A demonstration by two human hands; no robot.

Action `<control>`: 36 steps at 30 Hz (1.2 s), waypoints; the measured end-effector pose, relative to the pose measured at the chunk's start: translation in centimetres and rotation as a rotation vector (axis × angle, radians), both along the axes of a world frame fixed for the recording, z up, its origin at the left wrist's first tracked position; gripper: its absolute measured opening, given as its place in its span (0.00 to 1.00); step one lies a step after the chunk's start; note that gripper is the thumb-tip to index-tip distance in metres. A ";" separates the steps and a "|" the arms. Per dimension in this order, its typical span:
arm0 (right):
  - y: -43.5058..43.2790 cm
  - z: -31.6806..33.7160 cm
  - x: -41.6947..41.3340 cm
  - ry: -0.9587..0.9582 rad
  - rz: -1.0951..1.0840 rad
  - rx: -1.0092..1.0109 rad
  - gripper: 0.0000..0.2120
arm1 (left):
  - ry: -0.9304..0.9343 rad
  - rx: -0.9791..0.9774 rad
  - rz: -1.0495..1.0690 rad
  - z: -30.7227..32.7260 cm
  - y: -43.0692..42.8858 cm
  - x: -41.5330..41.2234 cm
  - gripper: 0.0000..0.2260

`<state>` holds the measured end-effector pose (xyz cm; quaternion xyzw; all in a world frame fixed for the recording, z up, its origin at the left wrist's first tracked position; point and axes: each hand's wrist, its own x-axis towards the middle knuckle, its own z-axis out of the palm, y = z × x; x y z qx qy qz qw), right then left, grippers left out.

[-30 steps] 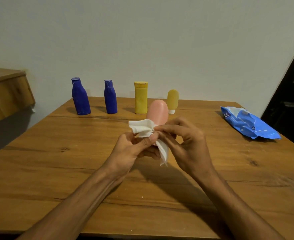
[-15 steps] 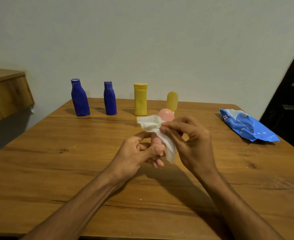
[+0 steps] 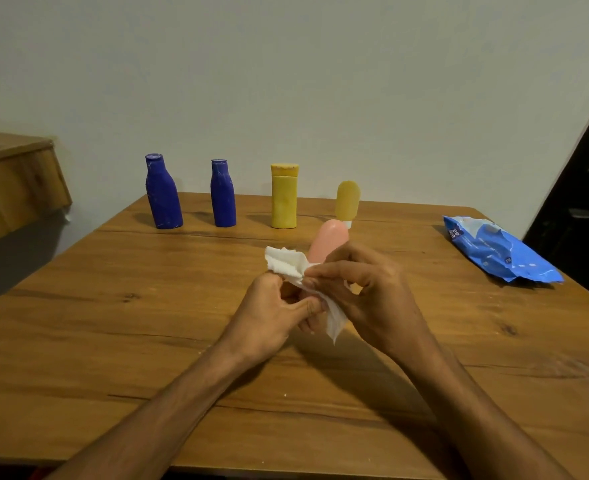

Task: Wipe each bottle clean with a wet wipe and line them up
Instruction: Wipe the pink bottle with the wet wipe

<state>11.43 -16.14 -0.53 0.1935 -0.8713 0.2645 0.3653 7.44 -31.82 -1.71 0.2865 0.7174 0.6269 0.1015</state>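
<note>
Over the middle of the wooden table [image 3: 147, 334], my left hand [image 3: 272, 313] grips the lower end of a pink bottle [image 3: 329, 242], which tilts away from me. My right hand [image 3: 365, 289] pinches a white wet wipe [image 3: 287, 263] against the bottle's side; the wipe's tail hangs between my hands. The bottle's base is hidden by my fingers. Along the far edge stand a large blue bottle [image 3: 163, 192], a smaller blue bottle [image 3: 222, 194], a yellow flip-cap bottle [image 3: 284, 195] and a small yellow tube [image 3: 347, 200] on its white cap.
A blue wet-wipe pack [image 3: 497, 252] lies at the right side of the table. A wooden ledge [image 3: 12, 181] juts out at the left. A pale wall backs the table, and a dark doorway [image 3: 584, 188] is at the right.
The pink bottle has tipped and turned in my left hand, its rounded top showing more again. My right hand has slid the wipe along the bottle's side.
</note>
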 end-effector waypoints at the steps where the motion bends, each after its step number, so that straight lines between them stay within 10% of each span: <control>1: -0.1 0.0 0.1 0.008 -0.003 0.040 0.10 | 0.010 -0.007 0.007 0.0 0.0 0.0 0.04; 7: 0.1 -0.3 -0.1 0.164 -0.122 0.094 0.09 | 0.009 -0.017 -0.025 0.2 -0.3 -0.1 0.04; 15: 1.6 0.5 -0.3 0.237 -0.203 -0.272 0.10 | -0.135 0.093 -0.119 -0.1 -0.1 -0.5 0.29; 36: 1.7 0.6 -0.1 0.210 -0.172 -0.370 0.09 | -0.232 0.216 -0.193 0.1 -0.1 -0.4 0.21</control>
